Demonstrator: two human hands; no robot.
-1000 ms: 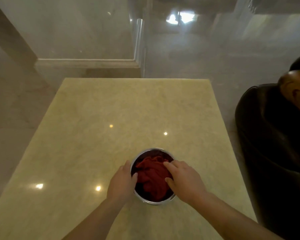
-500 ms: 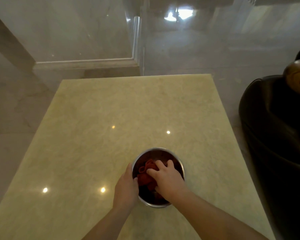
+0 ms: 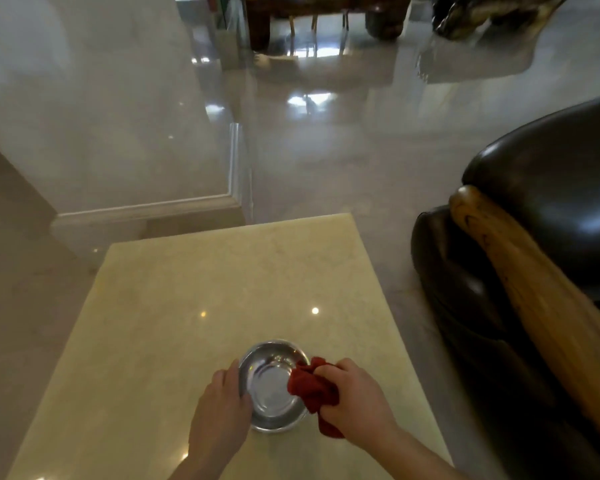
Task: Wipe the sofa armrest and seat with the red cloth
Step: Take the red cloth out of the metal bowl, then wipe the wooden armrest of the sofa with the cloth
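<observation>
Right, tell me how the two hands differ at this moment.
The right hand is fisted around the red cloth, lifted over the bowl's right edge; the left hand holds no cloth. The left hand rests flat-fingered against the bowl's left rim, steadying it; the right does not grip the bowl. Both are bare, over the table.

Single view, head-worn wide-angle, looking forward and steeply down from above. Close over the near end of a pale yellow polished stone table (image 3: 222, 289), which fills lower centre. Both forearms enter from the bottom edge. Dark leather sofa with a wooden armrest rail (image 3: 520, 271) at right edge. Glossy grey tiled floor (image 3: 343, 150) across the upper frame.
</observation>
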